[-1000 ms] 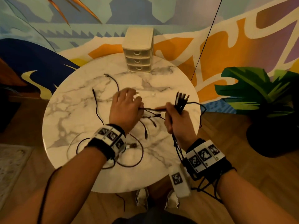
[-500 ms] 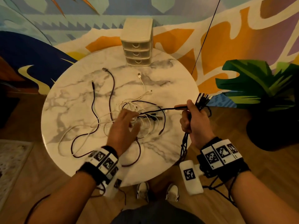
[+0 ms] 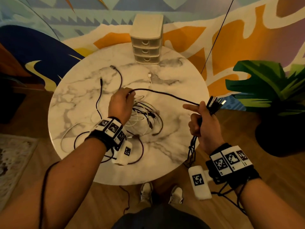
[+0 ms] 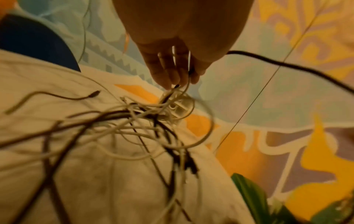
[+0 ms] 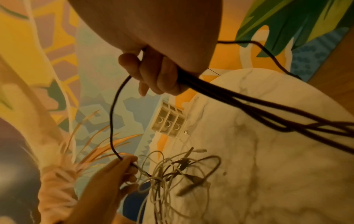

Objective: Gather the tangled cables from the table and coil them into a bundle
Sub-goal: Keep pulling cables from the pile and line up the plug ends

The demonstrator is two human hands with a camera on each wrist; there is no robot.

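The main risk here is that the black cable (image 3: 165, 94) does not come free from the tangle (image 3: 143, 118). It runs from the right hand (image 3: 203, 123) across to the left hand (image 3: 121, 106), and below the left hand it goes down into the knot of white and dark cables on the marble table (image 3: 181, 76). If the hands pull further apart, I think the whole knot could lift and tighten, or drag the loose ends (image 3: 101, 80) across the table toward the edge. A second risk is the right hand: it already grips several dark cables with their plugs (image 3: 214, 103) standing up above the fist, and its index finger is stretched out, so the grip on them may be weaker.

The left hand's fingers (image 4: 168, 72) point down and pinch the black cable, with a white one passing between them, just above the tangle. The right hand's other fingers (image 5: 153, 75) are curled tight around the gathered cables (image 5: 249, 109), which hang down beside the table edge.
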